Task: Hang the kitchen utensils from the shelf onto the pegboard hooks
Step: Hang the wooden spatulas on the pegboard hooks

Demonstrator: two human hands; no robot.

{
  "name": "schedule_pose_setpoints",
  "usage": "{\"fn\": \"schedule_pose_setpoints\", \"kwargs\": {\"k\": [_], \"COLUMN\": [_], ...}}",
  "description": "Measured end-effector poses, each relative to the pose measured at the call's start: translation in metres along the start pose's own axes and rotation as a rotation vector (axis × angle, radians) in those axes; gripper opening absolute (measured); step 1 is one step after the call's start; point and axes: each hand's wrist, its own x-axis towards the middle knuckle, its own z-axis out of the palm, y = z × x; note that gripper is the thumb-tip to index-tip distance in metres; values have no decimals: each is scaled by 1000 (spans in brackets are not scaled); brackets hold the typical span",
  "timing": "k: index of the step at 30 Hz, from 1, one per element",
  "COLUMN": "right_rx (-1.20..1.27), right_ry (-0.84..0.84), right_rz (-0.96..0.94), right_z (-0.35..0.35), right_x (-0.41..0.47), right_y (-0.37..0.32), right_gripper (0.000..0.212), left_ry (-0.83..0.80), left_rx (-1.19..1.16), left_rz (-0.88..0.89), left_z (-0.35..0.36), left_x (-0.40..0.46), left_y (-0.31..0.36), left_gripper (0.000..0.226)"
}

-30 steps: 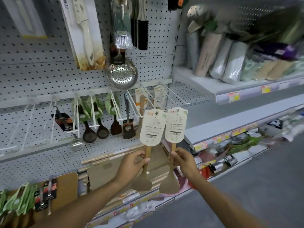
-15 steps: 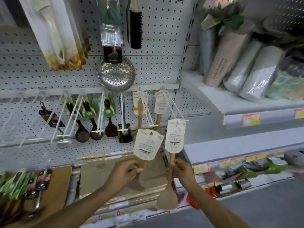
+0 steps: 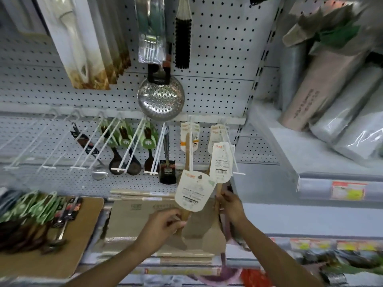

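Note:
My left hand (image 3: 162,223) grips the handle of a wooden spatula with a cream card tag (image 3: 194,193), held tilted in front of the shelf. My right hand (image 3: 230,205) holds a second wooden spatula by its handle, and its card tag (image 3: 221,162) reaches up to the rightmost white wire hook (image 3: 233,156) on the pegboard (image 3: 217,59). Whether the tag's hole is on the hook I cannot tell. More tagged wooden spatulas (image 3: 189,139) hang on the hooks just behind.
A steel skimmer (image 3: 160,98) hangs above the hook row. Dark ladles with green tags (image 3: 124,139) fill the middle hooks; hooks at the left are bare. Wooden boards (image 3: 132,214) and more utensils (image 3: 35,220) lie on the lower shelf. Wrapped rolls (image 3: 331,96) fill the right shelf.
Both hands have come closer to the pegboard. The right hand's spatula has risen to the rightmost hook, while the left hand's spatula stays lower and tilted.

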Motion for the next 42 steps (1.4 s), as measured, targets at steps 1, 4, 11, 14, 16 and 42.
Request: {"fn": "schedule_pose_setpoints", "kwargs": {"k": [1, 4, 11, 14, 16, 42], "right_rx": [-3, 2, -66, -261, -269, 249], "right_ry": [4, 12, 60, 77, 9, -134], "right_rz": [12, 26, -22, -83, -139, -186], "right_z": [0, 0, 0, 1, 3, 66], "right_x": [8, 24, 46, 36, 17, -75], "right_y": [-5, -22, -31, -36, -44, -21], "right_gripper": [20, 20, 18, 16, 20, 19], "left_ry": [5, 21, 18, 18, 22, 39], "left_rx": [7, 10, 101, 116, 111, -114], "left_rz": [-6, -20, -38, -35, -34, -198], "left_z": [1, 2, 6, 8, 11, 42], "left_x": [-1, -4, -8, -10, -10, -27], "left_y": [-1, -1, -2, -5, -8, -37], "left_gripper": [11, 5, 7, 15, 14, 5]}}
